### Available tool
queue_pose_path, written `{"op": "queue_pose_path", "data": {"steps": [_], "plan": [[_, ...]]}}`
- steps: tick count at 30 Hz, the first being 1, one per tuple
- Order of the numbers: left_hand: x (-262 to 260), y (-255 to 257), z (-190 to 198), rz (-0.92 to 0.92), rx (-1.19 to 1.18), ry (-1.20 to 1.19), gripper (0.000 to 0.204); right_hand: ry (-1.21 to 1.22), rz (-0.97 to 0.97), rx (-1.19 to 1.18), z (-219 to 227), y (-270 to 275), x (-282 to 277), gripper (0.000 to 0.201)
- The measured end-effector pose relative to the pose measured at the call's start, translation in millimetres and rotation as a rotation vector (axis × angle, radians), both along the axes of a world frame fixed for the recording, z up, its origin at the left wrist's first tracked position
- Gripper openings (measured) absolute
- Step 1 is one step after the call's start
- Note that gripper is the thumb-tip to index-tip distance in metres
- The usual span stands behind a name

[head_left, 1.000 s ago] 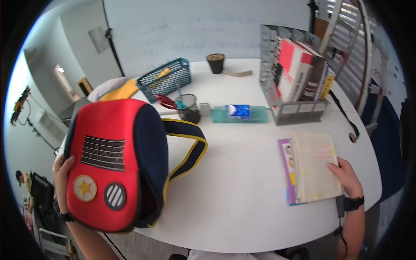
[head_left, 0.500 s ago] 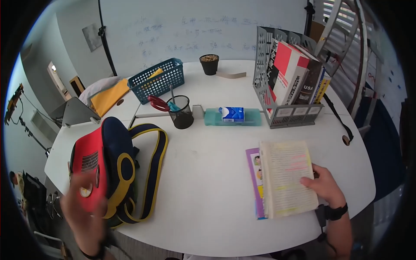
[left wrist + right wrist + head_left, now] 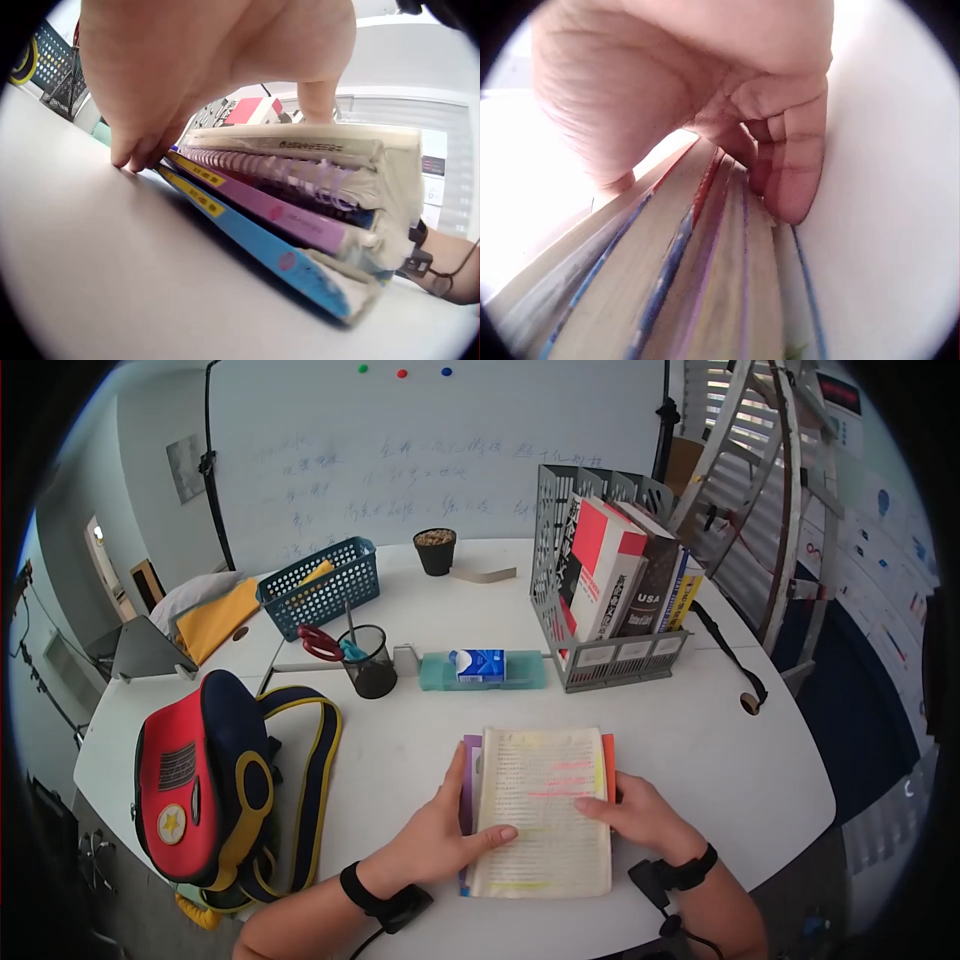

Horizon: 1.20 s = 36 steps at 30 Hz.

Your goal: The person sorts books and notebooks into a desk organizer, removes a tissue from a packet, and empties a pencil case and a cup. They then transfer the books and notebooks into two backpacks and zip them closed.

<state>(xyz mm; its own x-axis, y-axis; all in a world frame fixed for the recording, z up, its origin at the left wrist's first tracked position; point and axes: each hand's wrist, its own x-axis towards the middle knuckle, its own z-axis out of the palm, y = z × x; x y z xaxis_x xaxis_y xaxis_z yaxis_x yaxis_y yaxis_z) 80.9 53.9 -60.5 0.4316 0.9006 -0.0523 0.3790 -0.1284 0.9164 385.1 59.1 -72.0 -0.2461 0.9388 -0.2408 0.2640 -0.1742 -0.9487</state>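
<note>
A stack of books lies near the table's front, an open-faced printed page with pink and yellow highlighting on top. My left hand holds its left side, thumb on the page and fingers along the spines. Blue and purple spines and a spiral-bound notebook show beneath in the left wrist view. On the right side, my right hand grips the stack, thumb on the page; its fingers reach down the page edges in the right wrist view.
A red and navy backpack stands at the left. Behind the books are a mesh pen cup with red scissors, a teal case under a blue carton, and a grey file rack holding books. Farther back sits a basket.
My left hand has left the backpack, which now stands turned sideways at the left, and has come to the stack's left side. The right hand has brought the stack leftward to the middle.
</note>
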Motion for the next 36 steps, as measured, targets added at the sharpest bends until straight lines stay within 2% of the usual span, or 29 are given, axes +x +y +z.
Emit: {"op": "queue_pose_path", "data": {"steps": [2, 3, 5, 6, 7, 9, 11, 12, 13, 14, 16, 17, 18, 19, 20, 21, 22, 23, 24, 25, 29, 31, 32, 33, 34, 35, 36], "plan": [[-2, 3, 2, 0.037, -0.039, -0.271, 0.13, -0.076, 0.04, 0.052, -10, 1, -3, 0.063], [-4, 3, 2, 0.033, -0.038, -0.275, 0.13, -0.08, 0.036, 0.053, -8, -1, -7, 0.063], [-12, 4, 5, 0.103, -0.015, -0.403, 0.14, 0.095, 0.019, 0.134, 3, -5, -17, 0.07], [-17, 4, 7, 0.065, 0.097, -0.373, 0.145, 0.093, 0.023, 0.137, 12, -7, -19, 0.07], [-21, 4, 9, 0.072, 0.098, -0.373, 0.145, 0.117, 0.034, 0.206, 23, -9, -22, 0.076], [-27, 4, 18, -0.024, 0.394, -0.519, 0.145, 0.145, 0.057, 0.272, 25, -8, -26, 0.083], [-29, -6, 23, -0.009, 0.485, -0.511, 0.146, 0.334, 0.081, 0.26, 14, -5, -29, 0.092], [-34, -8, 21, -0.053, 0.545, -0.431, 0.147, 0.073, 0.251, 0.748, 28, 0, -29, 0.11], [-38, -8, 18, -0.097, 0.602, -0.352, 0.147, 0.075, 0.256, 0.749, 21, 4, -27, 0.11], [-43, -8, 14, -0.14, 0.519, -0.353, 0.154, 0.042, 0.251, 0.805, 8, 10, -24, 0.118], [-45, -3, 11, -0.099, 0.5, -0.292, 0.153, 0.028, 0.189, 0.867, 1, 17, -26, 0.142], [-45, 0, 9, -0.07, 0.476, -0.231, 0.152, 0.029, 0.198, 0.864, -9, 27, -27, 0.142], [-45, 2, 5, 0.02, 0.426, -0.179, 0.149, 0.285, 0.135, 0.636, -28, 42, -27, 0.142], [-44, 1, 0, 0.021, 0.421, -0.181, 0.149, 0.529, 0.064, 0.401, -37, 50, -26, 0.143], [-43, 1, -5, 0.013, 0.341, -0.191, 0.143, 0.669, -0.096, 0.147, -8, 46, -49, 0.134], [-42, 1, -8, 0.007, 0.26, -0.201, 0.137, 0.665, -0.097, 0.146, -3, 38, -48, 0.134], [-42, 4, -5, -0.043, 0.318, -0.085, 0.138, 0.502, 0.128, 0.418, -2, 32, -47, 0.122], [-41, 4, -7, -0.033, 0.321, -0.083, 0.138, 0.331, 0.358, 0.684, -2, 31, -48, 0.11], [-38, 2, -10, -0.027, 0.343, -0.165, 0.135, -0.014, 0.497, 0.816, 0, 39, -39, 0.104], [-38, 2, -11, -0.026, 0.364, -0.244, 0.133, -0.005, 0.503, 0.819, -2, 41, -42, 0.104], [-37, -4, 3, -0.078, 0.326, -0.236, 0.125, 0.479, 0.09, 0.322, 7, 21, -49, 0.111], [-34, -7, 11, -0.022, 0.283, -0.291, 0.116, 0.694, -0.113, 0.062, 10, 15, -50, 0.114], [-35, -6, 11, -0.023, 0.277, -0.288, 0.116, 0.867, -0.14, -0.093, 2, 16, -50, 0.11], [-37, -4, 9, 0.042, 0.378, -0.316, 0.11, 0.87, -0.142, -0.097, -16, 19, -40, 0.11], [-40, -1, 6, 0.109, 0.48, -0.344, 0.105, 0.263, 0.108, 0.416, -39, 24, -23, 0.098], [-48, 4, -4, 0.111, 0.473, -0.341, 0.105, -0.38, 0.351, 0.884, -53, 25, -14, 0.087], [-61, 11, -17, 0.084, 0.514, -0.532, 0.092, -0.15, 0.334, 0.701, -49, 23, -21, 0.076]]}}
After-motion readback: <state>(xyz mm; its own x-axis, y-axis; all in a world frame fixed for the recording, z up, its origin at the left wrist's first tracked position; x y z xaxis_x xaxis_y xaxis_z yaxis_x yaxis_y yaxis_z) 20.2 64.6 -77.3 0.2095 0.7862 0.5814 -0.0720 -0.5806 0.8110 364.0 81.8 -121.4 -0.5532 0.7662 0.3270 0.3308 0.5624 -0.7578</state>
